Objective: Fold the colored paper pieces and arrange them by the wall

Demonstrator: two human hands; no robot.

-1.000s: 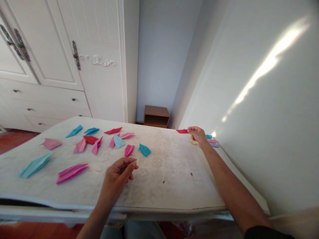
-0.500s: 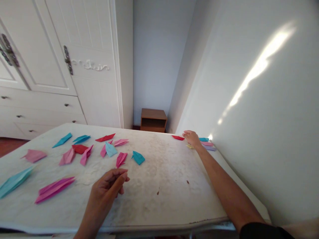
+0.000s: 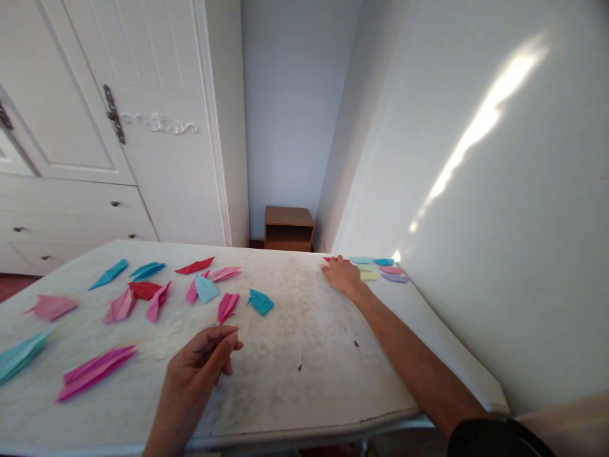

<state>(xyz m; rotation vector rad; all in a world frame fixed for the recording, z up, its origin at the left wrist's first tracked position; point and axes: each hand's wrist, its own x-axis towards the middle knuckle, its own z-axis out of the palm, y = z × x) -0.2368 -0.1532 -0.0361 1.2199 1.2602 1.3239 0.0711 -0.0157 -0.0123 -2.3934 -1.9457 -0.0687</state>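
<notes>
My right hand (image 3: pixel 341 277) reaches to the far edge of the white table (image 3: pixel 295 406), palm down with its fingers spread. Its fingertips rest on a flat red folded paper piece (image 3: pixel 328 259), partly hidden under them. Just right of it lie flat paper pieces in rows, among them a yellow one (image 3: pixel 368 276), a blue one (image 3: pixel 383 262) and a purple one (image 3: pixel 394 278). My left hand (image 3: pixel 202 365) hovers over the near part of the table, thumb pressed to curled fingers, with nothing visible in it. A magenta folded paper (image 3: pixel 228 307) lies just beyond it.
Several loose folded papers cover the left side, including a teal one (image 3: pixel 261 302), a pink one (image 3: pixel 53 308) and a long magenta one (image 3: pixel 95 373). A wall (image 3: pixel 523 254) borders the table on the right. Behind stand a white wardrobe (image 3: pixel 166 171) and a small brown cabinet (image 3: pixel 288 216).
My right hand has shifted slightly left and flattened onto the red paper, uncovering the papers to its right. The view has turned a little to the right; my left hand keeps its pose.
</notes>
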